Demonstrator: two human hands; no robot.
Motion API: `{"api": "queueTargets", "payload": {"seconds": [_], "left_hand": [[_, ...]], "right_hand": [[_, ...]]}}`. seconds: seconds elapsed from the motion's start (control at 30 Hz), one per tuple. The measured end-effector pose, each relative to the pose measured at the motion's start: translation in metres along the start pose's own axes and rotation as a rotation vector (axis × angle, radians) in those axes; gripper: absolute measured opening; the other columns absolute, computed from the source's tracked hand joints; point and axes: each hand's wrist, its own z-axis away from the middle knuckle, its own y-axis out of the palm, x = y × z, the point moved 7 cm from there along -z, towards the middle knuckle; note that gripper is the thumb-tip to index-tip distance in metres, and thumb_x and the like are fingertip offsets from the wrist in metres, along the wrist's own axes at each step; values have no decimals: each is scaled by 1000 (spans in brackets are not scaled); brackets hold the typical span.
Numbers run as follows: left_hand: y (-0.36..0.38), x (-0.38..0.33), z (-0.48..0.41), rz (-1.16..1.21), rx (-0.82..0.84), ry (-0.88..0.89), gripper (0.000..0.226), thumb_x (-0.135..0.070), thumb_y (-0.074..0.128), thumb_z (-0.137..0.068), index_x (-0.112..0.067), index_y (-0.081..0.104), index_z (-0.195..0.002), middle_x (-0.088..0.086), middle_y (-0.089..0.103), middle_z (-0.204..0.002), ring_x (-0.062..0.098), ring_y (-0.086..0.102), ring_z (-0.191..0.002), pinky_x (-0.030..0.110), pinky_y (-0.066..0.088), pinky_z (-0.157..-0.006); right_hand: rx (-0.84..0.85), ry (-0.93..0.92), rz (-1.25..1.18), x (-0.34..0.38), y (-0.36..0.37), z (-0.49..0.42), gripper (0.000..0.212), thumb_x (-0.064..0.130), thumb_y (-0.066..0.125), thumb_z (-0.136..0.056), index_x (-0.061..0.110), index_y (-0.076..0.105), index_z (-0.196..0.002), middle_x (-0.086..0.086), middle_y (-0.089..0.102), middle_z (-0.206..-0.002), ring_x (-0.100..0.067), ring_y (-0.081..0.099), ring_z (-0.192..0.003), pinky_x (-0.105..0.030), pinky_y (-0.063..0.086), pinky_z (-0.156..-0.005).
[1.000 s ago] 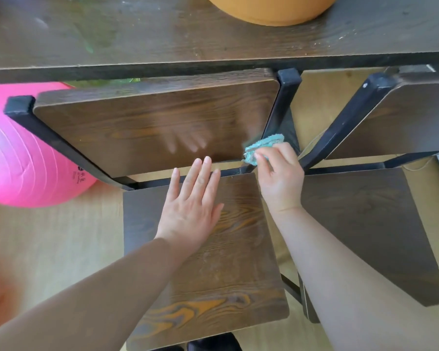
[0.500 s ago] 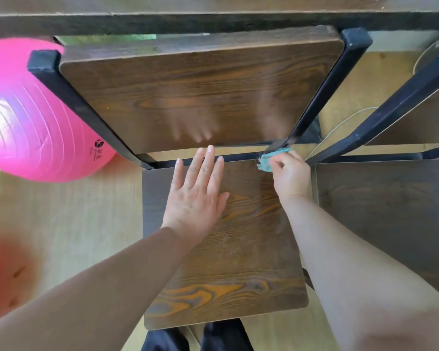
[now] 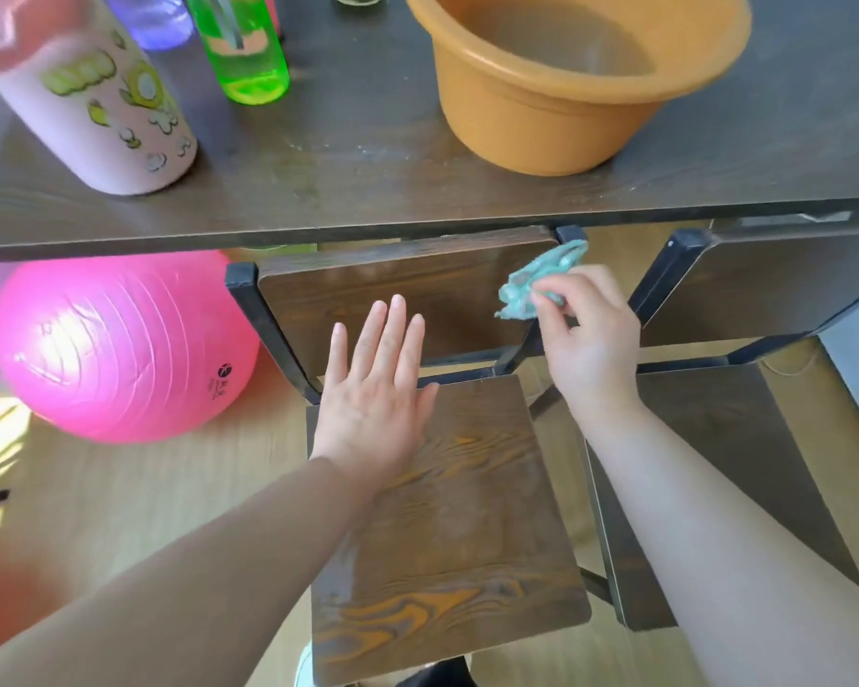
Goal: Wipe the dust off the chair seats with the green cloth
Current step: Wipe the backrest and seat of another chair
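Left hand (image 3: 375, 389): flat, palm down, fingers straight and close together, thumb out to the right. Palm is over the back-left part of the near chair seat (image 3: 457, 513). The fingertips reach past the seat's back edge and overlap the backrest (image 3: 393, 295) in view. It holds nothing. Looks like it rests on the wood, but contact isn't clear from this angle.

Right hand (image 3: 586, 339): raised off the seat, forearm coming in from lower right, wrist over the gap between the two chairs. Fingers are curled, thumb and fingertips pinching the green cloth (image 3: 534, 285).

Cloth: bunched up, not spread. It sticks out up and left from the pinch, in front of the backrest's top right corner and just below the black frame post (image 3: 569, 235) there. It is off the seat surface (and well apart from the left hand).

Seat: dark wood grain with pale dusty streaks across the middle and along the left edge. Second chair seat (image 3: 715, 438) is just beside it on the right, partly covered by the right forearm.

Table (image 3: 368, 190) runs above the chair backs and carries an orange basin (image 3: 556, 106), a pink printed bottle (image 3: 100, 106) and a green bottle (image 3: 244, 52). A pink exercise ball (image 3: 115, 349) sits on the floor left of the chair, partly under the table edge.
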Motion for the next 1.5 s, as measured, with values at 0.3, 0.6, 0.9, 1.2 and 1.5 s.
{"api": "queueTargets", "payload": {"seconds": [0.3, 0.6, 0.9, 1.2, 1.5], "left_hand": [[-1, 32, 16, -9, -21, -53, 67, -45, 42, -100, -10, 26, -155, 12, 17, -164, 28, 11, -152, 57, 15, -120], [41, 57, 38, -22, 69, -73, 67, -45, 35, -100, -11, 20, -156, 11, 12, -165, 27, 6, -153, 56, 9, -122], [85, 61, 47, -28, 146, -90, 69, -48, 29, -102, -13, 10, -158, 9, 2, -166, 25, -1, -153, 54, 5, -122], [96, 72, 60, -39, 174, -116, 68, -48, 25, -104, -13, 3, -158, 9, -4, -166, 26, -7, -153, 54, 4, -122], [54, 102, 72, -54, 108, -145, 70, -48, 34, -102, -11, 13, -158, 10, 6, -166, 27, 2, -153, 55, 6, -122]], "right_hand": [[-99, 19, -16, 25, 37, -20, 22, 20, 62, -94, 12, 62, -114, -6, 59, -118, -16, 60, -111, -28, 59, -76], [-127, -15, 50, 12, 62, -1, 19, 25, 60, -95, 9, 62, -106, -9, 59, -115, -15, 59, -113, -19, 54, -76], [178, 56, 62, -39, 146, 66, 5, 8, 58, -88, 6, 60, -83, -8, 54, -94, -26, 57, -82, -39, 51, -65], [297, 217, 96, -49, 165, 92, 8, 12, 62, -91, 7, 64, -97, -8, 57, -107, -25, 60, -98, -15, 38, -73], [125, 73, -66, 37, 118, 86, 12, 14, 65, -89, 9, 64, -100, -4, 57, -106, -16, 61, -96, -20, 54, -67]]}}
